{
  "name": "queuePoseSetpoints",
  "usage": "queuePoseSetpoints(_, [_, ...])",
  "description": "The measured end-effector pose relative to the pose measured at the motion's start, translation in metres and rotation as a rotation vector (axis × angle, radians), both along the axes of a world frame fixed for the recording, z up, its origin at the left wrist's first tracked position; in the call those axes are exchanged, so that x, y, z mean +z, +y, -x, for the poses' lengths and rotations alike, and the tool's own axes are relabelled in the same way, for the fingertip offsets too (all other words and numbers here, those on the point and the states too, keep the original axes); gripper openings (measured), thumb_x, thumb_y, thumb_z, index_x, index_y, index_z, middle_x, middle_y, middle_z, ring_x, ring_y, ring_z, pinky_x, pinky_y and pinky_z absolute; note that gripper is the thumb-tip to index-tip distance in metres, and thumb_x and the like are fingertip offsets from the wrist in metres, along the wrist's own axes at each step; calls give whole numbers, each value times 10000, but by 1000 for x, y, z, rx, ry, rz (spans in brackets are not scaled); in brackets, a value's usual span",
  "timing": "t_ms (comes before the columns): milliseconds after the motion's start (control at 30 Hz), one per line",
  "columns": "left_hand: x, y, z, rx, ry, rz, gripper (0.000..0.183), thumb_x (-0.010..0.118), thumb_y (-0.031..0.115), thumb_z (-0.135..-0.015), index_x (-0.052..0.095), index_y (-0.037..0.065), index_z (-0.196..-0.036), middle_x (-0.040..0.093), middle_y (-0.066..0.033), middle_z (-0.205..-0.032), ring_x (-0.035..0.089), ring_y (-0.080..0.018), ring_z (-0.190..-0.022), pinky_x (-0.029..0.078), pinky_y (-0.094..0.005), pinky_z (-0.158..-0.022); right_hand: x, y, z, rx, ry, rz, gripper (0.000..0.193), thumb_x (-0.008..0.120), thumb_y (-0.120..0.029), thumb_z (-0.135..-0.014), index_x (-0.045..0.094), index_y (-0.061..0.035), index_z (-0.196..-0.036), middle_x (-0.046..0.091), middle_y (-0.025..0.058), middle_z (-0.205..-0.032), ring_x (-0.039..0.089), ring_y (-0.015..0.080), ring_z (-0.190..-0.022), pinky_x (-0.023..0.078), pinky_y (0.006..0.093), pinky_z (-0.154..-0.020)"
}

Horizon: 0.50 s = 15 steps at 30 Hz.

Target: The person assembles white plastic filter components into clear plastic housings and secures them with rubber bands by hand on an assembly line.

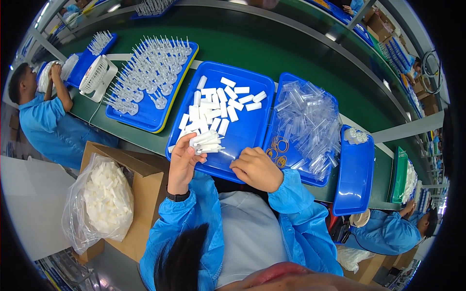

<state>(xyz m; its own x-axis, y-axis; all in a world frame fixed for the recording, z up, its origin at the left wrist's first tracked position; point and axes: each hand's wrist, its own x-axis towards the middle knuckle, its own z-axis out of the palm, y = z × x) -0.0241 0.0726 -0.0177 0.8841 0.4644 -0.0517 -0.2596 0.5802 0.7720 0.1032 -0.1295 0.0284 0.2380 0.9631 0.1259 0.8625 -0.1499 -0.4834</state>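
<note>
My left hand [183,160] holds a bundle of small white plastic pieces [206,141] over the near edge of a blue tray [242,140]. More white pieces [218,104] lie loose across that tray. My right hand [256,169] rests on the tray's front rim with its fingers curled in; whether anything is inside it is hidden. To the right, a second blue tray [284,82] is piled with clear plastic tubes [308,123] and has a few rubber bands [279,148] at its near end.
A blue tray of upright clear spiked parts [150,72] lies at the left beside a small white fan [97,75]. A cardboard box [141,194] with a bag of white pieces [104,199] stands at my left. Another blue tray [354,179] lies at the right. Co-workers sit on both sides.
</note>
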Motion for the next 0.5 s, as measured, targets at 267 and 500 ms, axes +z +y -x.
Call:
queuePoseSetpoints(267, [0, 0, 1, -18, -3, -1, 454, 627, 212, -902, 474, 9, -1278, 604, -148, -1118, 666, -193, -811, 565, -259, -688, 6, -12, 1, 9, -98, 42, 232, 702, -203, -744, 672, -79, -938, 589, 68, -869, 512, 256, -1012, 380, 372, -869])
queuePoseSetpoints(500, [0, -1, 2, -22, 5, -11, 453, 625, 218, -903, 476, 9, -1277, 595, -150, -1133, 666, -193, -814, 566, -261, -689, 4, -9, 3, -106, -209, 75, 229, 720, -180, -672, 657, -74, -865, 603, 80, -878, 504, 252, -1001, 380, 374, -882])
